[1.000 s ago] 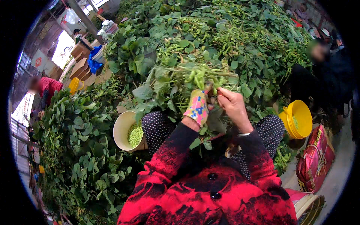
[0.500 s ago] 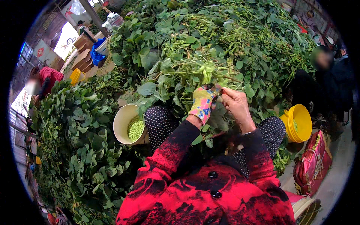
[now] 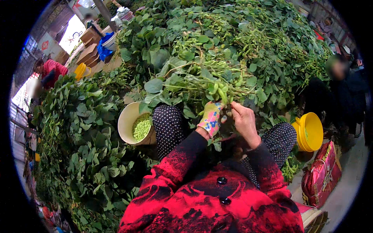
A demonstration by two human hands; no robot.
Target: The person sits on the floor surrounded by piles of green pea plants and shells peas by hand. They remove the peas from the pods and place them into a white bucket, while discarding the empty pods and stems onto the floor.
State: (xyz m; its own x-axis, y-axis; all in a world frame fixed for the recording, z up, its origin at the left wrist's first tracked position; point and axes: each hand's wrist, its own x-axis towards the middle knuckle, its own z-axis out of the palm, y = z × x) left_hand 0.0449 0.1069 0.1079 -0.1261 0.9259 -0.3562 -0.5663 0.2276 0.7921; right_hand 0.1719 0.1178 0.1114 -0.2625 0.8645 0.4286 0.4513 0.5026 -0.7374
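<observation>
My left hand [image 3: 211, 117], in a yellow, pink and blue floral glove, is closed around the lower end of a green bean stalk [image 3: 222, 91] with plump pods. Just right of it is my bare right hand [image 3: 245, 121], thumb and fingertips pinched together beside the left fingers. What the pinch holds is too small to make out. Beyond both hands lies a heap of leafy bean plants [image 3: 175, 73] with many pods. By my left knee stands a cream bucket [image 3: 122, 126] holding small green beans [image 3: 141, 128].
A yellow bucket [image 3: 315, 132] tilts beside my right knee, near a pink-red bag [image 3: 322, 174]. Leafy plants [image 3: 89, 155] cover the left side. One person [image 3: 52, 73] in red bends at far left; another [image 3: 345, 89] in dark clothes sits at right. Cardboard boxes [image 3: 88, 53] stand far left.
Both hands have come slightly down toward me, with the bean stalk still in the left. The pods above the glove now hang tilted to the right. The person in red has shifted a little.
</observation>
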